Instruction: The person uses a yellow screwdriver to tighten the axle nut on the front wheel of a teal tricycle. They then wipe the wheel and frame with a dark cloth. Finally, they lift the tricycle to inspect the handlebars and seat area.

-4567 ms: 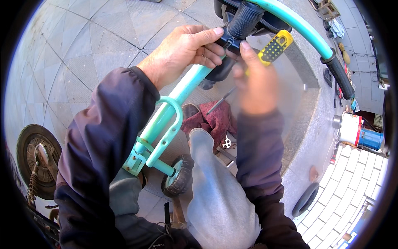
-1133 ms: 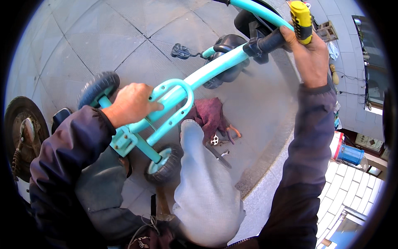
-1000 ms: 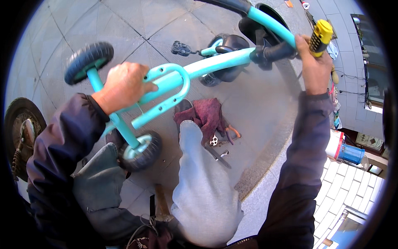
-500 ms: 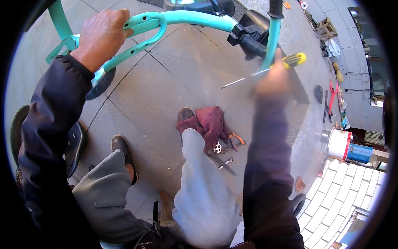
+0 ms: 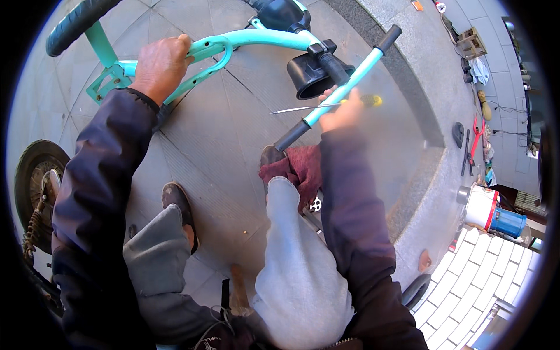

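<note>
A turquoise bike-like frame [image 5: 265,37] is held up in front of me, with a black cup-shaped part [image 5: 303,79] near its right end. My left hand [image 5: 163,69] is wrapped round the frame at its slotted bracket. At the right end is a straight turquoise handlebar [image 5: 364,65] with black grips, slanting from upper right to lower left. My right hand [image 5: 343,115], slightly blurred, is closed at this bar. It holds a screwdriver [image 5: 371,101] with a yellow handle, its shaft crossing the bar and pointing left. Some right-hand fingers are hidden by the bar.
A maroon cloth [image 5: 303,166] lies by my right shoe, a few tools partly under it. A wheel [image 5: 38,178] stands at the left. A stone step [image 5: 414,111] runs along the right, with red-handled cutters [image 5: 476,140] and a white-and-blue container [image 5: 481,210] on it.
The handlebar has swung round to a slant, its lower grip now in sight. My right hand has moved left with the screwdriver. The left hand keeps its hold, and the view has shifted.
</note>
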`<state>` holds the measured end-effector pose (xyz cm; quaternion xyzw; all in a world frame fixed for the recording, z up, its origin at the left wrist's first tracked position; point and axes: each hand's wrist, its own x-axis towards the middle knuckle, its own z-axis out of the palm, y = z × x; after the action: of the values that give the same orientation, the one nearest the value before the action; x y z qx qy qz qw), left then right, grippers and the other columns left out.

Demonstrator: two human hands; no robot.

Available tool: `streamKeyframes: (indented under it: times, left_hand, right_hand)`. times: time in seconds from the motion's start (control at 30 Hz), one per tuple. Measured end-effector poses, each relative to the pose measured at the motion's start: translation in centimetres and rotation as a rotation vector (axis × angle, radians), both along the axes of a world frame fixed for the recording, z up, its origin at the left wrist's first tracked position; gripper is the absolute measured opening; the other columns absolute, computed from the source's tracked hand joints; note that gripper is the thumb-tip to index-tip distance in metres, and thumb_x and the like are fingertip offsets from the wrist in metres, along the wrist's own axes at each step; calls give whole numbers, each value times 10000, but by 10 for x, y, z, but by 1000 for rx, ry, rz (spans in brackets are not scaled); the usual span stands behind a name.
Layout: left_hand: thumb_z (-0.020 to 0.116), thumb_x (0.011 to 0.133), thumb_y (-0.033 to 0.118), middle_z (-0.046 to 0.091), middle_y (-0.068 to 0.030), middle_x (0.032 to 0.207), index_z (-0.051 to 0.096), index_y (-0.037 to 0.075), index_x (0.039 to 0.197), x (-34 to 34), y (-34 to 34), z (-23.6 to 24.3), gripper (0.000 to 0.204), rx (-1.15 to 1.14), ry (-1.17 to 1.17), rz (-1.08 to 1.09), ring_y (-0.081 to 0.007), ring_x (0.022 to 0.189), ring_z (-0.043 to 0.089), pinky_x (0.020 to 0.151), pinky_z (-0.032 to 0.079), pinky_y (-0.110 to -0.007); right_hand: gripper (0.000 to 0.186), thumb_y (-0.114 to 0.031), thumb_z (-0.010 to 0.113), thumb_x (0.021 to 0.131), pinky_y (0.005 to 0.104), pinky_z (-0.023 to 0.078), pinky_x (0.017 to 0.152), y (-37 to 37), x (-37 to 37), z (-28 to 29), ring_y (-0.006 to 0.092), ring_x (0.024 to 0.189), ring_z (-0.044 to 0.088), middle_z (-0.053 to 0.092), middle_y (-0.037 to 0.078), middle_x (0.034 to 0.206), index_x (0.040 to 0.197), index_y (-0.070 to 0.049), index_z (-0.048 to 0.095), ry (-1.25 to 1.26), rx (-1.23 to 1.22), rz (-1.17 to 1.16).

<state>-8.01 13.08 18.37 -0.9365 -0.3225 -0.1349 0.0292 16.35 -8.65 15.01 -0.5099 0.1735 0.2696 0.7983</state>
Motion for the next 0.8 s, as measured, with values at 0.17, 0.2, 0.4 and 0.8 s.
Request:
streamKeyframes:
  times: [0.17, 0.2, 0.4, 0.8]
  left_hand:
    - [680, 759, 158, 603, -126, 764, 522, 50, 802, -5, -7, -8, 196, 0, 39, -90, -317, 776, 601, 647, 480, -425]
    - [682, 754, 152, 601, -121, 770, 523, 53, 808, 3, -14, -12, 195, -28, 42, -108, -312, 789, 600, 653, 481, -422]
    - [677, 740, 127, 597, -138, 768, 527, 27, 803, -25, -49, -30, 191, -141, 129, -172, -313, 781, 602, 651, 490, -417]
    - [652, 754, 111, 572, -158, 755, 510, 11, 789, -50, -49, -36, 178, -263, 132, -227, -343, 740, 574, 644, 465, -448]
  right_hand:
    - [250, -285, 581, 911, 320, 474, 596, -41, 5, -26, 154, 673, 578, 601, 32, 782, 933, -36, 578, -262, -218, 115]
    - [192, -209, 587, 906, 269, 463, 579, -65, 36, -47, 126, 667, 575, 614, 33, 810, 966, -27, 582, -357, -315, 72]
    - [101, -111, 622, 855, 242, 465, 525, -68, 54, 15, 89, 650, 566, 628, 35, 779, 872, -12, 634, -732, -634, 159]
    - [255, -315, 631, 814, 401, 482, 770, -65, 92, 0, 328, 821, 636, 679, 101, 847, 945, -106, 694, -1108, -1554, 1194]
